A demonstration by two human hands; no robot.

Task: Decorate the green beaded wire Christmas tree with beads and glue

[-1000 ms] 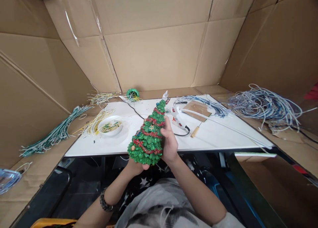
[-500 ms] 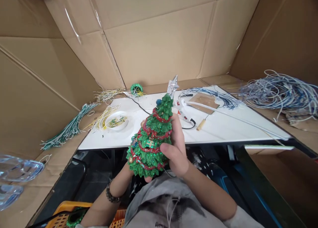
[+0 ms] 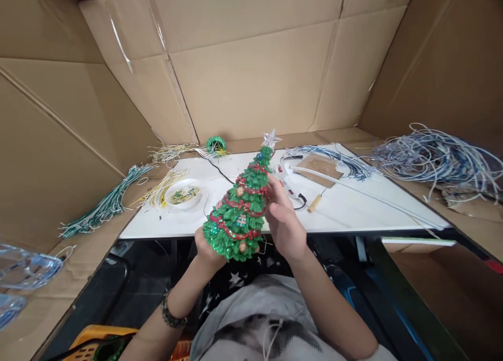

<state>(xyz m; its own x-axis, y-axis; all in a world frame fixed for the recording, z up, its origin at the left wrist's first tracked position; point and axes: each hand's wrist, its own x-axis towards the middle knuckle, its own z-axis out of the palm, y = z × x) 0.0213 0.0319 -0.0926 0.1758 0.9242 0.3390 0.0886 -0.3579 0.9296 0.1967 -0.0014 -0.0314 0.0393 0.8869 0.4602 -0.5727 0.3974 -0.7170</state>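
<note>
A green glittery Christmas tree figurine [image 3: 241,209] leans to the right in front of me, with red garlands, small baubles and a clear star [image 3: 271,139] on top. My left hand [image 3: 210,251] is closed round its base from the lower left, and the fingers underneath are hidden. Along the tree's right side is my right hand [image 3: 288,227], its thumb lifted off and its fingers stretched up beside the branches. Some fingertips disappear behind the tree. A thin pale wire [image 3: 265,244] shows near the base.
On the white tabletop [image 3: 236,167] are a round dish [image 3: 183,194] of short wires, a power strip [image 3: 286,180], a wooden-handled awl [image 3: 314,203] and a cardboard piece [image 3: 320,170]. Wire bundles [image 3: 106,201] lie left; a tangled heap [image 3: 440,156] lies right. Cardboard walls [image 3: 251,83] surround the table.
The tree has turned about its length, so its star now faces me and other ornaments show. My right thumb has come off the branches. The left hand keeps its hold at the base.
</note>
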